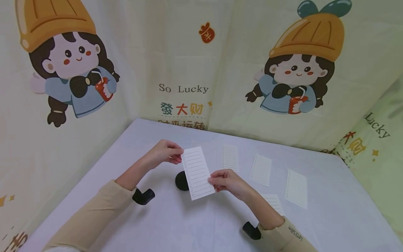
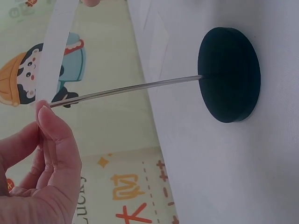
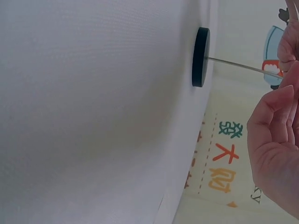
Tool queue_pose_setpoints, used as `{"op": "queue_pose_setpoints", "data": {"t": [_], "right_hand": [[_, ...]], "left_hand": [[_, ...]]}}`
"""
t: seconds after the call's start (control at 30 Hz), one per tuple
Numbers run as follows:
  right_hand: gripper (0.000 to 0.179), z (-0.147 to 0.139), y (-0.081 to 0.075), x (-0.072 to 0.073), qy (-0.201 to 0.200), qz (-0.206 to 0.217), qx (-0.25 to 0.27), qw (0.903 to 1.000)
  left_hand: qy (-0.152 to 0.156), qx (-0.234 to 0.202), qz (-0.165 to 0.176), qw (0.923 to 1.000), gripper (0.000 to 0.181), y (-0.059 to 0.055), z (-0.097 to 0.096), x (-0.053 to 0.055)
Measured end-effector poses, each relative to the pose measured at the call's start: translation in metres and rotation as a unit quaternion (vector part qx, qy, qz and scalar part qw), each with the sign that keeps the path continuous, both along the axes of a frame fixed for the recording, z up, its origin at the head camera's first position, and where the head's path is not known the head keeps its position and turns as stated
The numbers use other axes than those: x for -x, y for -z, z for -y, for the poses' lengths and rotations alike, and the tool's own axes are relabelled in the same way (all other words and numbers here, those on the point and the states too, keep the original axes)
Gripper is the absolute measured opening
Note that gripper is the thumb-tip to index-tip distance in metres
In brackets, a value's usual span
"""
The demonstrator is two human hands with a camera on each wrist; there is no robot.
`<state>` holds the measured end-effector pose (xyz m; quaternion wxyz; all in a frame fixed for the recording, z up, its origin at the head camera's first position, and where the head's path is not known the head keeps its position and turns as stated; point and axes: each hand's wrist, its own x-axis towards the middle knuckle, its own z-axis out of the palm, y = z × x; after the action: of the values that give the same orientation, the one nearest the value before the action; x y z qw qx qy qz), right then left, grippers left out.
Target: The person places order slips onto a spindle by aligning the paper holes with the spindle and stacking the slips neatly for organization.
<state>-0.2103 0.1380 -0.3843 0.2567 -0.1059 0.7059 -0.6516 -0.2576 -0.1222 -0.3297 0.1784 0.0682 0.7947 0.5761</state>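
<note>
A white lined paper slip (image 1: 195,171) with a column of small checkboxes is held up above the table between both hands. My left hand (image 1: 165,152) pinches its upper left edge between thumb and fingers. On the opposite side, my right hand (image 1: 230,182) pinches the lower right edge. Below the slip stands a bill spike with a round black base (image 1: 181,181), partly covered by the paper in the head view. Its thin metal rod (image 2: 126,88) rises upright, and its tip end overlaps the left fingertips in the left wrist view. The slip appears nearly edge-on there.
Several similar lined slips lie on the white table (image 1: 151,224) to the right, among them one near the back (image 1: 230,158) and one farther right (image 1: 296,189). Another (image 1: 274,203) is partly hidden by the right forearm. A printed cloth backdrop (image 1: 141,52) encloses the table.
</note>
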Motion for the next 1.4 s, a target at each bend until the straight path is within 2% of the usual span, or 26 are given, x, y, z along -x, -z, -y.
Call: {"op": "queue_pose_setpoints", "data": {"t": [0.27,0.7,1.03,1.17,1.4], "right_hand": [[0.022,-0.001,0.001,0.000,-0.004,0.001,-0.004,1.0000],[0.024,0.000,0.007,0.003,0.001,0.013,-0.016,0.9998],[0.014,0.001,0.009,0.004,0.001,0.026,-0.014,0.9996],[0.011,0.001,0.011,0.004,-0.003,0.027,-0.018,0.9995],[0.018,-0.002,0.020,0.003,-0.006,0.028,-0.065,0.9975]], "left_hand": [[-0.004,-0.003,0.002,1.0000,0.026,0.001,-0.002,-0.001],[-0.010,-0.006,0.000,0.9999,0.027,0.009,-0.005,0.001],[-0.008,-0.017,-0.008,0.9998,0.028,0.014,-0.009,0.001],[-0.007,-0.019,-0.011,0.9997,0.027,0.021,-0.009,0.001],[0.003,-0.028,0.005,0.9996,0.024,0.043,-0.004,0.000]]}}
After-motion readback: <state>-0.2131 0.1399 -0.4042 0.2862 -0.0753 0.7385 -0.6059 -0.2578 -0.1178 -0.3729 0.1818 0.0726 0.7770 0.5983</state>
